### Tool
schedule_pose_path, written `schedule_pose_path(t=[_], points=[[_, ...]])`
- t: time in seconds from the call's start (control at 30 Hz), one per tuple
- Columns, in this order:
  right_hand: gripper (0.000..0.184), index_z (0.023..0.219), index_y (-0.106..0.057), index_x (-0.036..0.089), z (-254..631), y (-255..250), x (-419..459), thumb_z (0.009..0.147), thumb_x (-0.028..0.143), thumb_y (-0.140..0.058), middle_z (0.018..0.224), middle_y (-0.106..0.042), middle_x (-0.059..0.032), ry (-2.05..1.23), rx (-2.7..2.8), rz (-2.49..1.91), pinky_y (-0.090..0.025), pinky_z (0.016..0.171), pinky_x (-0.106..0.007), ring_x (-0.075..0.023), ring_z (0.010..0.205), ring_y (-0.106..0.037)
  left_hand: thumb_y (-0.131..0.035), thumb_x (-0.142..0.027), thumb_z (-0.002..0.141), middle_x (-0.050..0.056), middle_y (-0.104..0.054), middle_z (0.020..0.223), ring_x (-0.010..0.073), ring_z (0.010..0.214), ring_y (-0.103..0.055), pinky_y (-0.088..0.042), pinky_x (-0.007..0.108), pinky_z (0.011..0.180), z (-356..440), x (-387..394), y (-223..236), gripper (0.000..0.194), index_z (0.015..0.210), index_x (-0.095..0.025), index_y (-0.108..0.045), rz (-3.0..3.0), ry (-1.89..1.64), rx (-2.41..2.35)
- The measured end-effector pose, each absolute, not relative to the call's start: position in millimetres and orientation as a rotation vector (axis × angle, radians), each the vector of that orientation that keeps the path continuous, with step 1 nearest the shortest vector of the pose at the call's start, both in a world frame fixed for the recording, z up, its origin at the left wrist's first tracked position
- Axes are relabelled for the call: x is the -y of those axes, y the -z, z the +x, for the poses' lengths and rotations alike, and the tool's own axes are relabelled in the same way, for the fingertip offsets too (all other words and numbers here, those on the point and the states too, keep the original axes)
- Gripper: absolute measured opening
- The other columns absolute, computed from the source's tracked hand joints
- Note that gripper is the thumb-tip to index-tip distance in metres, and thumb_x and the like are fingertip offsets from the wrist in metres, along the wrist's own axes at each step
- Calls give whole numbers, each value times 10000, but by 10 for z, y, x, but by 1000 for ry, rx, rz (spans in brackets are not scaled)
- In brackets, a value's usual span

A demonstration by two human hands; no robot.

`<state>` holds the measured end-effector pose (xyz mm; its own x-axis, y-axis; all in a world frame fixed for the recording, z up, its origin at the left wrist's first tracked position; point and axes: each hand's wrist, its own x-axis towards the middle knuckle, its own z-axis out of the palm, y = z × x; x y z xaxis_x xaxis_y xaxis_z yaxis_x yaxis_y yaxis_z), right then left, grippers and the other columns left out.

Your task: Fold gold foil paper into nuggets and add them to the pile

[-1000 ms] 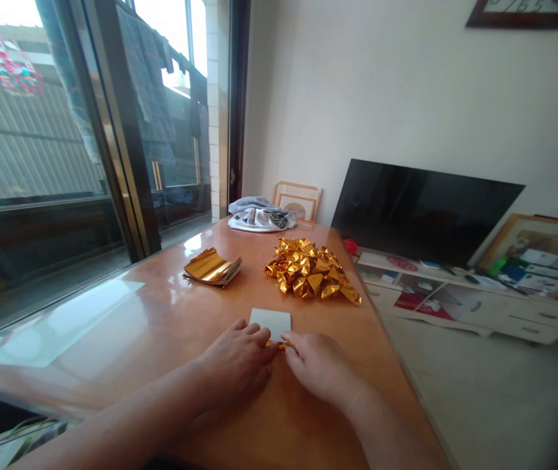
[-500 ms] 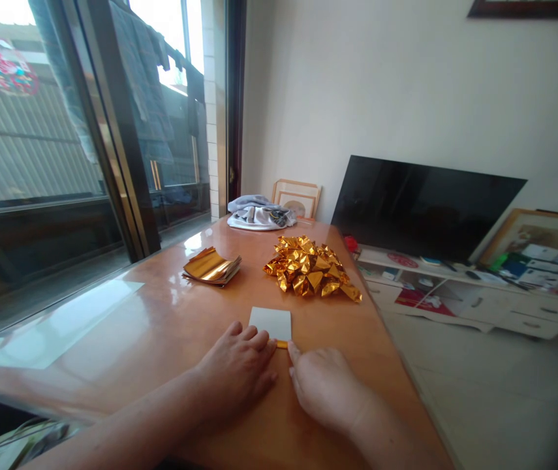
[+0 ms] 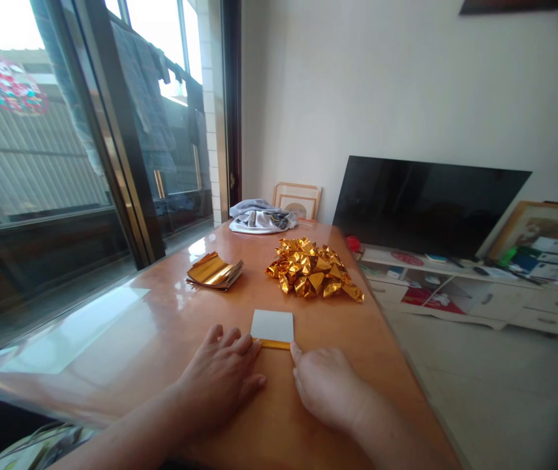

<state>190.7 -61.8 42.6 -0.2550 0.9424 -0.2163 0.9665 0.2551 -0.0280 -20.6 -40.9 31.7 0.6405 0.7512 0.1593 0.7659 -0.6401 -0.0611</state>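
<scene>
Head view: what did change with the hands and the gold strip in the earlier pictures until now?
The left hand moved left and the right hand slightly right, apart from each other, so the gold foil strip now shows along the near edge of the white card. The crumpled foil pile and foil stack stayed as they were.

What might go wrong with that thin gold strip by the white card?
The narrow gold foil strip along the white card's lower edge has the left hand and right hand only at its ends, so it might slip on the glossy wooden table. The crumpled foil pile could also get nudged.
</scene>
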Motion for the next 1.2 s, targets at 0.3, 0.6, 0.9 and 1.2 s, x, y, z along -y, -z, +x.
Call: schedule_pose_path(t=[0.3,0.6,0.9,1.2], points=[[320,1050,-749,219,2009,-337,470,956,354,-474,938,-762,-161,178,-2483,1941,-473,734,-368,-316,873,-714,-426,-424,998,86,-648,991,264,983,-542,-329,446,882,-172,262,-333,326,979,-222,-681,-2769,183,1250],[194,1000,-748,273,2091,-249,272,917,354,-593,961,-773,-65,208,-2631,2032,-429,739,-303,-244,888,-703,-499,-325,941,56,-648,931,230,895,-577,-341,391,794,-128,13,-371,203,851,-219,-647,-2788,250,1274],[264,930,-724,232,2132,-198,223,982,334,-486,928,-744,-72,141,-2698,2008,-401,726,-300,-221,853,-664,-469,-320,972,53,-655,887,217,849,-572,-323,415,793,-142,-55,-373,247,838,-220,-650,-2782,205,1172],[138,1011,-704,270,2081,-247,225,881,303,-672,1059,-660,-23,75,-2981,2008,-354,901,-335,-231,1044,-521,-509,-249,979,42,-644,891,223,869,-537,-311,459,876,-47,-34,-329,169,859,-230,-628,-2700,258,1091]])
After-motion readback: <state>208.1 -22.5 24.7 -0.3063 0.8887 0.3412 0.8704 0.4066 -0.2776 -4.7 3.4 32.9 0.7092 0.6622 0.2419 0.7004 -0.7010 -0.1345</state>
